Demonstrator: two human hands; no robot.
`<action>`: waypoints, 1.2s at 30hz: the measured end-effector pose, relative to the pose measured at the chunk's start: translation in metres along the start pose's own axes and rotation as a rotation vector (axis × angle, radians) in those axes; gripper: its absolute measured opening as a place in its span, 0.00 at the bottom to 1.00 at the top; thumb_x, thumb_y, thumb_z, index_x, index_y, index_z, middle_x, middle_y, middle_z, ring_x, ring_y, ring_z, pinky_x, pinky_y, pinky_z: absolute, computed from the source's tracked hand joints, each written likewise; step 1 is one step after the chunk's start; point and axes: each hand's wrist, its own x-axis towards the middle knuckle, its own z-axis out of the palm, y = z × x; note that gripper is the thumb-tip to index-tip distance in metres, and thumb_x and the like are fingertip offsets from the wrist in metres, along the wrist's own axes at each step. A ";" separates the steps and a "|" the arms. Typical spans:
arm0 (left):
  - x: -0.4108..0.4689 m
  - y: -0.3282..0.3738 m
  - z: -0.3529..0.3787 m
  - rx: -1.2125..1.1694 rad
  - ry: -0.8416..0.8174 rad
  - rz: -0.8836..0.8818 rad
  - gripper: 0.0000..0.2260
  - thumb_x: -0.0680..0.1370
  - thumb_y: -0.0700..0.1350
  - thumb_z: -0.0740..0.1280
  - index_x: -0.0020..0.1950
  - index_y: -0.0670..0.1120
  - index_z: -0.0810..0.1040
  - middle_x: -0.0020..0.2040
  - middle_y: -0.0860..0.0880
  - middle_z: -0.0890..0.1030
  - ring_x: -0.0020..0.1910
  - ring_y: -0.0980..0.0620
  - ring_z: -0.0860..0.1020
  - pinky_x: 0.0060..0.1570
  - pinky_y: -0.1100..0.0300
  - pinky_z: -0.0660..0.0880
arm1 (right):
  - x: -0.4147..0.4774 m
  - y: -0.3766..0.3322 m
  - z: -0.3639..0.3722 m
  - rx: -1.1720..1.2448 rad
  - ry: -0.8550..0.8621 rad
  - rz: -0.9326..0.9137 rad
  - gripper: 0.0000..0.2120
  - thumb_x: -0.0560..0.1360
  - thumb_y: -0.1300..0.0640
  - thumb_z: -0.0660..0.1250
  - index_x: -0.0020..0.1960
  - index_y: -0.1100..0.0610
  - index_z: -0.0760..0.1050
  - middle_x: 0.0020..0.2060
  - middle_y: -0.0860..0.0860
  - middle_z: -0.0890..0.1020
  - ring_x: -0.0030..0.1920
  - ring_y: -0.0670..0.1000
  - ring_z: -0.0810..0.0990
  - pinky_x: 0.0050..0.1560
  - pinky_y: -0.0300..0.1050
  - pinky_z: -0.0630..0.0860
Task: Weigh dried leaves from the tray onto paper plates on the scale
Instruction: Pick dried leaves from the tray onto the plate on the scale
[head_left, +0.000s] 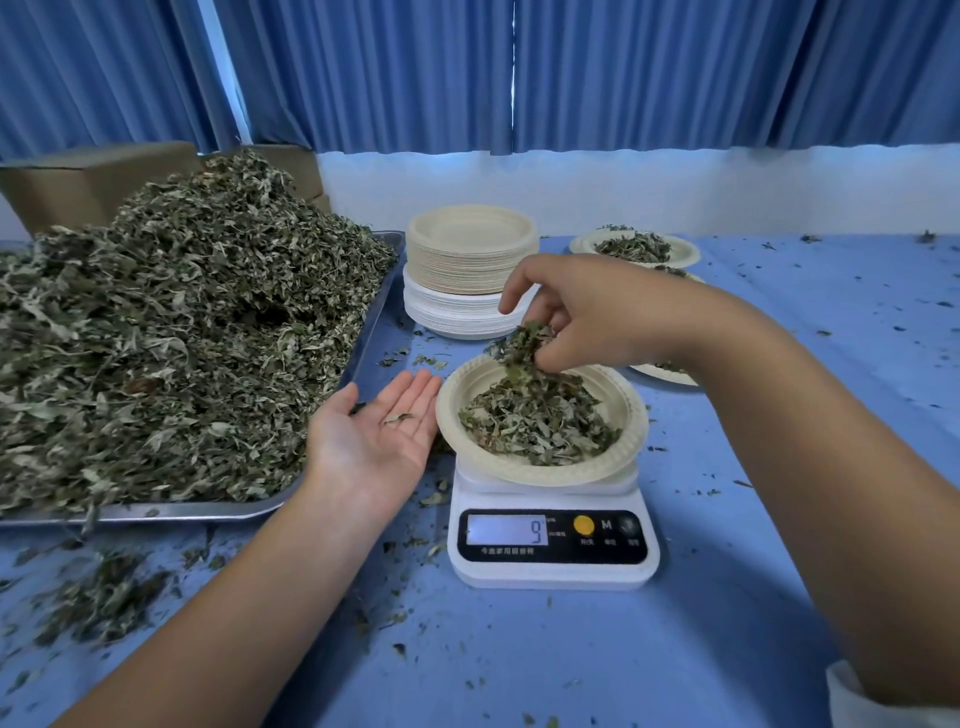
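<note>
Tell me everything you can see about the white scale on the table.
It is a small white digital scale, plastic by its look, with a black front panel: a lit display reading 9, a round yellow button and darker controls beside it. It sits flat on the blue table, right of the tray. A beige paper plate of dried leaves rests on its platform and overhangs it.

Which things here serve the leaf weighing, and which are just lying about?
In use: tray, its dried leaves, scale, paper plate on it, right hand pinching a clump of leaves, open left hand, stack of spare plates, filled plates behind.
Lying about: cardboard boxes, loose scraps on the table, blue curtain.
</note>
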 end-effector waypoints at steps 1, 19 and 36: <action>0.000 0.000 0.000 0.000 0.000 0.000 0.22 0.83 0.51 0.53 0.55 0.33 0.74 0.55 0.36 0.80 0.56 0.40 0.79 0.52 0.50 0.77 | 0.000 -0.001 0.001 0.018 0.011 -0.006 0.19 0.69 0.60 0.72 0.57 0.46 0.72 0.47 0.44 0.77 0.42 0.44 0.76 0.48 0.44 0.75; 0.001 -0.001 -0.001 0.008 0.001 0.004 0.22 0.82 0.52 0.54 0.56 0.33 0.75 0.55 0.36 0.80 0.55 0.41 0.80 0.51 0.50 0.78 | 0.002 -0.006 0.005 0.037 0.045 -0.133 0.04 0.72 0.56 0.74 0.47 0.51 0.83 0.37 0.41 0.83 0.39 0.38 0.80 0.43 0.33 0.74; 0.002 0.000 -0.001 0.004 0.000 0.008 0.23 0.82 0.52 0.54 0.55 0.33 0.75 0.54 0.35 0.81 0.54 0.40 0.80 0.53 0.49 0.78 | 0.000 -0.010 0.005 0.047 0.062 -0.149 0.08 0.72 0.59 0.73 0.50 0.51 0.83 0.37 0.38 0.81 0.37 0.31 0.76 0.40 0.25 0.71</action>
